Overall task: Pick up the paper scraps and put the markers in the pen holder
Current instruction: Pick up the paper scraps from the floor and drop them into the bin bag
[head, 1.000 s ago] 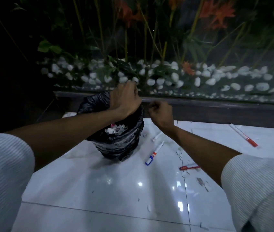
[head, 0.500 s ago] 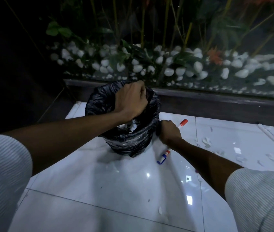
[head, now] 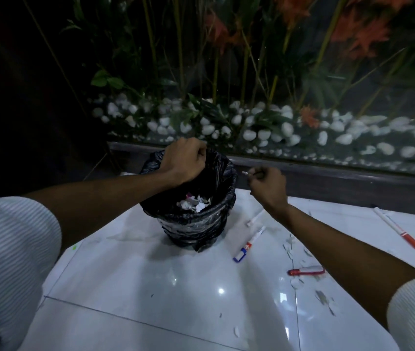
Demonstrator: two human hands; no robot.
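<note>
Since 0.5 s ago, right hand (head: 267,182) is lifting off the floor, now raised beside the bin (head: 196,224), fingers curled, pinching a small white scrap (head: 245,173). Left hand (head: 185,162) is gripping the black liner (head: 223,173) at the far rim. Scraps inside bin (head: 193,205). Blue-capped marker (head: 249,244), red marker (head: 305,270) & red-tipped marker (head: 397,231) are lying on white tiles (head: 150,274) w/ loose scraps (head: 324,298).

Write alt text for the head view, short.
A person's left hand grips the rim of a black-bagged bin holding paper scraps, while the right hand pinches a small white scrap beside it. Four markers and loose scraps lie on the glossy white floor.
</note>
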